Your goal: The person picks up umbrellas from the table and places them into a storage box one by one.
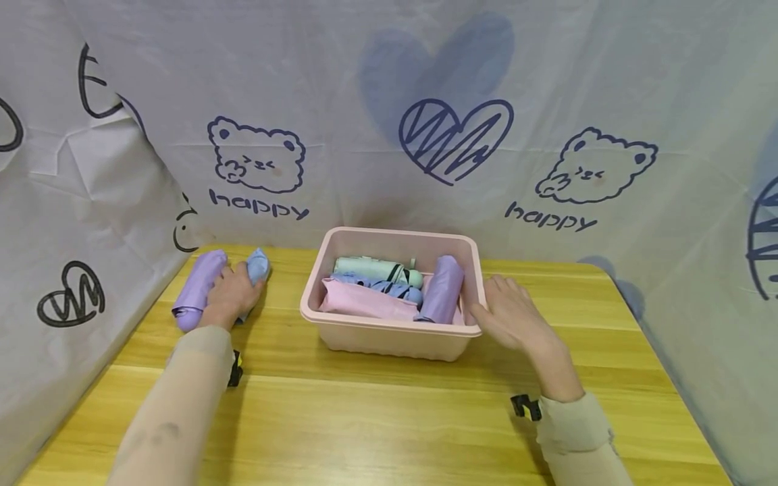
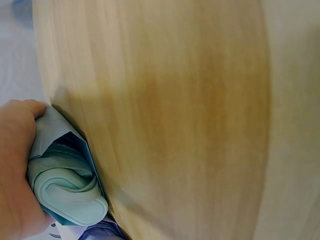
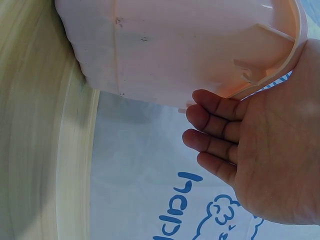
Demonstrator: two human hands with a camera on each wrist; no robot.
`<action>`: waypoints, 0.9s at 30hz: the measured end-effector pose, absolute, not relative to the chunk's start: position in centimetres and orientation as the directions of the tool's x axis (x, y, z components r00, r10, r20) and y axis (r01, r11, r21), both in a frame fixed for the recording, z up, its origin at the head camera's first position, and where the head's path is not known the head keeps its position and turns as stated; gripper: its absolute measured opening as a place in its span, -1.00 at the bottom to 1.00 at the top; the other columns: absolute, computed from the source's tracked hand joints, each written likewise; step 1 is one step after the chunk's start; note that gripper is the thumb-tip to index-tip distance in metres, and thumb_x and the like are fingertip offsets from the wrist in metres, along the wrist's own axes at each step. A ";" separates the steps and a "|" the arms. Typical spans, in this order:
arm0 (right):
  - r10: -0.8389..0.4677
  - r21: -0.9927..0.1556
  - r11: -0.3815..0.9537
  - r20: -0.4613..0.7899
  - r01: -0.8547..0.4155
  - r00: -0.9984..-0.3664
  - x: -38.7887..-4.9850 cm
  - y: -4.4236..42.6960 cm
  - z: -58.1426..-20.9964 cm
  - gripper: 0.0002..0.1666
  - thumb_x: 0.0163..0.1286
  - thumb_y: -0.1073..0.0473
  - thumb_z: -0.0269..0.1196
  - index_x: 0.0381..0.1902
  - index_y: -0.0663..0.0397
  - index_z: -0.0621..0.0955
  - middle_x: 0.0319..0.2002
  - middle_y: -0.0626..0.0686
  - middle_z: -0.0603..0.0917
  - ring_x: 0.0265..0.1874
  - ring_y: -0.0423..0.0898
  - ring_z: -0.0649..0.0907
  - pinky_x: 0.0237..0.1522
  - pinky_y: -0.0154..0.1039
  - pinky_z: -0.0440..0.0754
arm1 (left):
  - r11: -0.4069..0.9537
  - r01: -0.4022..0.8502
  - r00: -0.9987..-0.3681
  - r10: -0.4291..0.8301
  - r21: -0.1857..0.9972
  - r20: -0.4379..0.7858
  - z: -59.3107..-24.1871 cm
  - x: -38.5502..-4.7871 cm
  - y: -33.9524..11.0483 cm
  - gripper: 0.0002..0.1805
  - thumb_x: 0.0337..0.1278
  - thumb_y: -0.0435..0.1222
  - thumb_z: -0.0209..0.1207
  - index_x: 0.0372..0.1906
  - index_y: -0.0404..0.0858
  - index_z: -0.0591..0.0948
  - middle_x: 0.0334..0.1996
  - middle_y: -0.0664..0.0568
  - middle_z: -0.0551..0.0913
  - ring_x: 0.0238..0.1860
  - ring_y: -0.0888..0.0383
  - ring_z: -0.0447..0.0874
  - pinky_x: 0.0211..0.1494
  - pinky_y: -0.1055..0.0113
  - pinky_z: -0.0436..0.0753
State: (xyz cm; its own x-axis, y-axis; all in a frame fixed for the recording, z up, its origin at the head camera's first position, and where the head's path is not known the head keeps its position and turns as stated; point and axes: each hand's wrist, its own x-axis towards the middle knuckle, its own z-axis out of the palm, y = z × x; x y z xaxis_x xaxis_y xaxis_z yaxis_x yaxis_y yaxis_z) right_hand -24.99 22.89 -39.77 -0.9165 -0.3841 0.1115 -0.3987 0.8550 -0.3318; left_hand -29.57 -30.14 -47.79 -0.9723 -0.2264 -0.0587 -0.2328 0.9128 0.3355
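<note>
At the left of the table, my left hand (image 1: pixel 234 293) grips a light-blue folded umbrella (image 1: pixel 258 266). In the left wrist view the rounded handle end of that umbrella (image 2: pixel 72 200) points toward the camera. Close on its left lies a purple folded umbrella (image 1: pixel 199 287). A pink plastic bin (image 1: pixel 389 337) stands at the middle back, with a mint umbrella (image 1: pixel 367 268), a blue one (image 1: pixel 395 291), a pink one (image 1: pixel 367 302) and a purple one (image 1: pixel 442 290) inside. My right hand (image 1: pixel 510 314) rests against the bin's right rim, fingers loosely extended outside it (image 3: pixel 217 145).
The wooden table (image 1: pixel 365 418) has a rounded far right corner. Behind it hangs a pale cloth (image 1: pixel 365 175) printed with hearts and bears, which also runs along the left and right sides.
</note>
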 end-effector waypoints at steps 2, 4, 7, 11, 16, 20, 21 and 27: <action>-0.383 -0.332 0.855 0.111 -0.397 -0.917 -25.0 22.9 -39.8 -0.48 0.49 -0.02 -0.02 0.10 0.34 0.49 0.03 0.25 0.53 0.04 0.20 0.46 0.15 0.20 0.38 | 0.914 -0.232 -0.972 -0.227 0.333 -0.057 -47.8 -29.6 -30.1 -0.23 0.51 -0.02 -0.07 0.49 -0.53 0.12 0.22 -0.69 0.21 0.26 -0.63 0.23 0.24 -0.50 0.30; -0.380 -0.335 0.856 0.110 -0.394 -0.918 -25.0 22.9 -39.9 -0.48 0.49 -0.02 -0.02 0.10 0.34 0.49 0.02 0.24 0.53 0.03 0.20 0.46 0.14 0.20 0.38 | 0.915 -0.229 -0.973 -0.225 0.332 -0.052 -47.8 -29.7 -30.0 -0.25 0.52 -0.03 -0.09 0.47 -0.54 0.12 0.21 -0.70 0.22 0.25 -0.64 0.24 0.24 -0.49 0.30; -0.377 -0.337 0.857 0.109 -0.391 -0.920 -25.1 23.0 -40.0 -0.47 0.50 -0.03 -0.01 0.12 0.34 0.49 0.02 0.24 0.53 0.03 0.19 0.46 0.15 0.19 0.38 | 0.913 -0.231 -0.972 -0.228 0.336 -0.050 -47.7 -29.5 -29.9 -0.26 0.53 -0.04 -0.11 0.46 -0.56 0.12 0.20 -0.71 0.22 0.24 -0.65 0.25 0.24 -0.49 0.31; -0.380 -0.341 0.854 0.104 -0.392 -0.919 -25.1 23.0 -40.0 -0.46 0.51 -0.04 -0.01 0.13 0.34 0.49 0.01 0.23 0.54 0.03 0.19 0.46 0.15 0.19 0.38 | 0.899 -0.252 -0.967 -0.248 0.358 -0.058 -47.5 -29.2 -29.8 -0.24 0.54 -0.04 -0.13 0.47 -0.59 0.08 0.22 -0.73 0.22 0.25 -0.67 0.24 0.28 -0.48 0.30; -0.380 -0.345 0.854 0.100 -0.390 -0.920 -25.1 22.9 -39.9 -0.45 0.51 -0.04 -0.02 0.15 0.33 0.49 0.01 0.23 0.54 0.03 0.19 0.45 0.15 0.19 0.38 | 0.867 -0.275 -0.959 -0.276 0.415 -0.058 -47.1 -29.0 -29.7 -0.18 0.56 0.00 -0.21 0.53 -0.59 -0.02 0.33 -0.74 0.13 0.32 -0.67 0.18 0.36 -0.45 0.23; -0.382 -0.343 0.854 0.097 -0.391 -0.919 -25.0 22.9 -39.8 -0.44 0.51 -0.04 -0.03 0.16 0.34 0.48 0.02 0.23 0.53 0.04 0.19 0.45 0.17 0.20 0.37 | 0.831 -0.281 -0.952 -0.303 0.481 -0.035 -46.7 -28.8 -29.4 -0.15 0.56 0.05 -0.24 0.54 -0.57 -0.04 0.36 -0.71 0.12 0.32 -0.64 0.21 0.38 -0.41 0.24; -0.383 -0.343 0.853 0.097 -0.393 -0.918 -25.0 22.9 -39.8 -0.44 0.51 -0.04 -0.03 0.17 0.34 0.48 0.03 0.24 0.53 0.04 0.20 0.45 0.18 0.20 0.37 | 0.818 -0.283 -0.950 -0.311 0.501 -0.029 -46.6 -28.7 -29.2 -0.15 0.56 0.06 -0.24 0.55 -0.56 -0.04 0.37 -0.70 0.12 0.32 -0.63 0.22 0.38 -0.40 0.25; -0.387 -0.348 0.850 0.098 -0.396 -0.917 -25.0 22.9 -39.7 -0.42 0.51 -0.04 -0.03 0.19 0.36 0.47 0.05 0.26 0.53 0.08 0.22 0.45 0.22 0.22 0.36 | 0.726 -0.275 -0.934 -0.356 0.630 0.002 -46.0 -27.9 -27.9 -0.13 0.55 0.08 -0.19 0.57 -0.51 -0.05 0.39 -0.66 0.13 0.34 -0.56 0.27 0.40 -0.34 0.28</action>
State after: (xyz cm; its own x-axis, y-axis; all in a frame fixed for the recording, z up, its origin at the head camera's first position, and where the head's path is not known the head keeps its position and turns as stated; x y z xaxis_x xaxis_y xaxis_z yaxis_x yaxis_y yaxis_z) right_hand -24.96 22.87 -39.70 -0.9167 -0.3873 0.0982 -0.3962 0.8496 -0.3480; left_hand -27.85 -27.88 -45.98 -0.9344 -0.3562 0.0022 -0.2753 0.7259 0.6303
